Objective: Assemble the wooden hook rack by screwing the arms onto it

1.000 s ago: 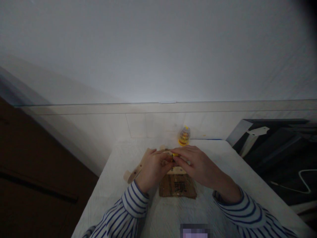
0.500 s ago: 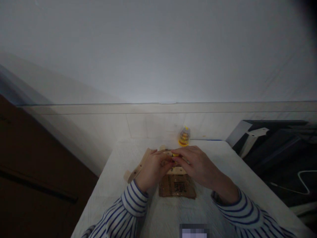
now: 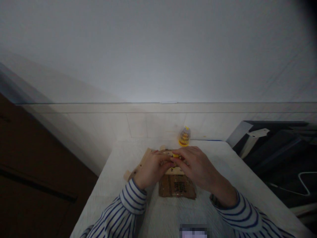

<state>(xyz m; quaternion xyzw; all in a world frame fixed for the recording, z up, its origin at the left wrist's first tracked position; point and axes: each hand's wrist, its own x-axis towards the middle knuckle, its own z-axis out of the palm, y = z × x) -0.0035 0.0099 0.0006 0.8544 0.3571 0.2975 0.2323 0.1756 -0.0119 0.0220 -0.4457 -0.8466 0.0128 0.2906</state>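
Both my hands meet over a light wooden piece that lies on the white table. My left hand is closed on the wooden piece, fingers curled round its upper part. My right hand is closed in a pinch on a small yellow part at the top of the wood, right where the two hands touch. Much of the wooden piece is hidden under the hands. A brown packet with dark print lies flat just below them.
A small yellow and clear container stands at the table's far edge against the pale wall. Dark furniture with a white bracket sits to the right, and a dark brown surface to the left.
Both hands have stayed together on the wooden piece, shifting only slightly; the view has tilted a little.
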